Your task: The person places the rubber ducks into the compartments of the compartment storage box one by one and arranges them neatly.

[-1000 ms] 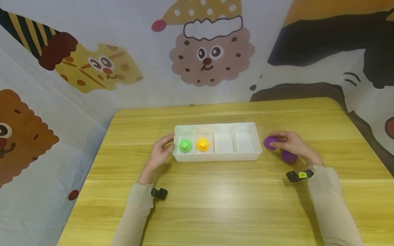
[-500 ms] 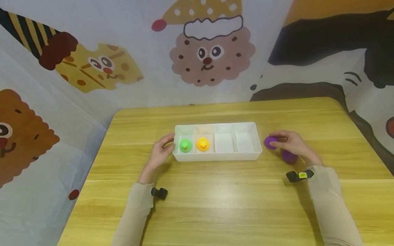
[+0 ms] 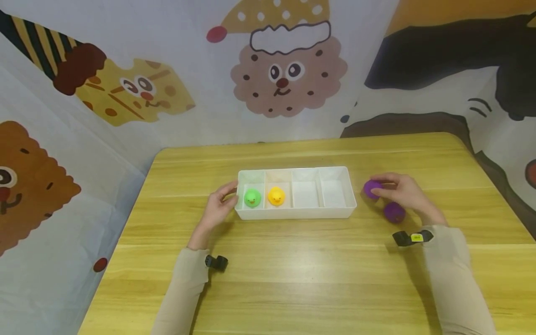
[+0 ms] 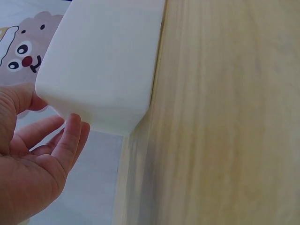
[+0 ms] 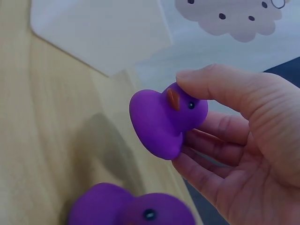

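Note:
My right hand (image 3: pixel 405 191) pinches a purple rubber duck (image 5: pixel 159 119) between thumb and fingers, to the right of the white divided box (image 3: pixel 293 213). In the right wrist view the duck is tilted, its orange beak and one dark eye showing, with a shadow on the table below. A second purple duck (image 3: pixel 394 212) sits on the table just below that hand. At the box's left end, my left hand (image 3: pixel 217 208) touches the end wall with loosely bent fingers. A green duck (image 3: pixel 252 198) sits in the leftmost compartment, a yellow duck (image 3: pixel 276 196) in the one beside it.
The wooden table (image 3: pixel 276 270) has its back edge against a white cloth (image 3: pixel 192 51) printed with cartoon food figures. A black wrist camera (image 3: pixel 217 263) is strapped to the left sleeve, another black wrist camera (image 3: pixel 404 238) to the right.
My right hand has moved slightly right and away from me with the purple duck, now apart from the second one in the head view. The left hand and box stay put.

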A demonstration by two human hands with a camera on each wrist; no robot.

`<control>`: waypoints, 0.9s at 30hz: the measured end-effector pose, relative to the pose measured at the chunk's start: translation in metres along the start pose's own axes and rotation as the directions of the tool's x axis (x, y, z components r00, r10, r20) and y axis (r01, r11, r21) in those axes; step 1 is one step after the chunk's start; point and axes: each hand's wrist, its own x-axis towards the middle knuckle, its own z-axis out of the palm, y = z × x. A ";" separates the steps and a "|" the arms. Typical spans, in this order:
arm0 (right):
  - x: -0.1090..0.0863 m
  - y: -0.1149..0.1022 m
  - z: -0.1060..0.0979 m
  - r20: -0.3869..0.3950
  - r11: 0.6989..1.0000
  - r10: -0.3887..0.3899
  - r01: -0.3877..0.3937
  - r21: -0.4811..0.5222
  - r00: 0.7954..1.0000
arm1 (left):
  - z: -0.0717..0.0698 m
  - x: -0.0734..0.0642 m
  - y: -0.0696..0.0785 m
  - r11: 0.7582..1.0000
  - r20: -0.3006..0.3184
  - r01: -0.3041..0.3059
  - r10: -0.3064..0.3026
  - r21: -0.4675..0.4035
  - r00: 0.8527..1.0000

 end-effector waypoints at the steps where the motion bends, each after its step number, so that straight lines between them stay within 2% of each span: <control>1: 0.000 -0.001 -0.001 -0.005 1.000 -0.007 0.007 -0.004 1.000 | 0.000 0.000 0.000 1.000 0.001 -0.001 0.001 0.002 1.000; 11: -0.006 -0.015 -0.010 -0.050 1.000 -0.024 0.023 -0.018 0.998 | 0.000 0.000 0.000 1.000 0.004 -0.003 0.003 0.006 1.000; 27: -0.007 -0.032 -0.015 -0.091 0.995 -0.100 0.100 -0.007 0.991 | 0.001 0.000 0.000 1.000 -0.001 -0.005 0.005 -0.001 1.000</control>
